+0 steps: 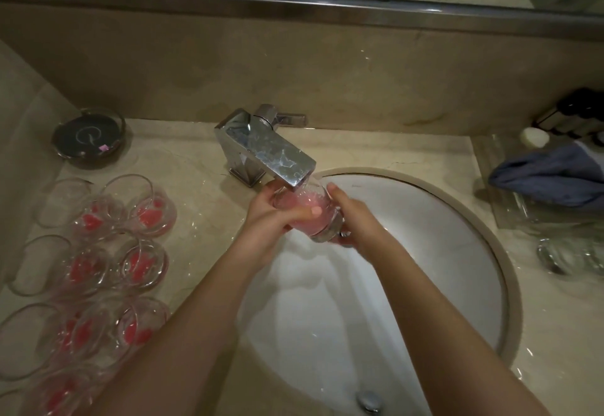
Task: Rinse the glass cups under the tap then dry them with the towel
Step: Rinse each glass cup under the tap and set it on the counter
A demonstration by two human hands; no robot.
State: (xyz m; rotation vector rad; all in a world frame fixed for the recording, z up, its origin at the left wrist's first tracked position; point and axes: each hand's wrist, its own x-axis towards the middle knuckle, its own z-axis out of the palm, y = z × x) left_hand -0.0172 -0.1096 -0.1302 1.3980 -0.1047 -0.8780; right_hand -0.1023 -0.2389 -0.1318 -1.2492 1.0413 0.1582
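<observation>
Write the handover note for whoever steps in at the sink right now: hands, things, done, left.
Left hand and right hand both grip one glass cup under the tap, over the sink; pinkish water inside it.
Cups with red residue stand on the counter to the left, not yet rinsed.
Blue towel lies on the right; clear glasses stand below it, apparently finished.
Left: finish this rinse, dry it, then do the red-stained cups.
</observation>
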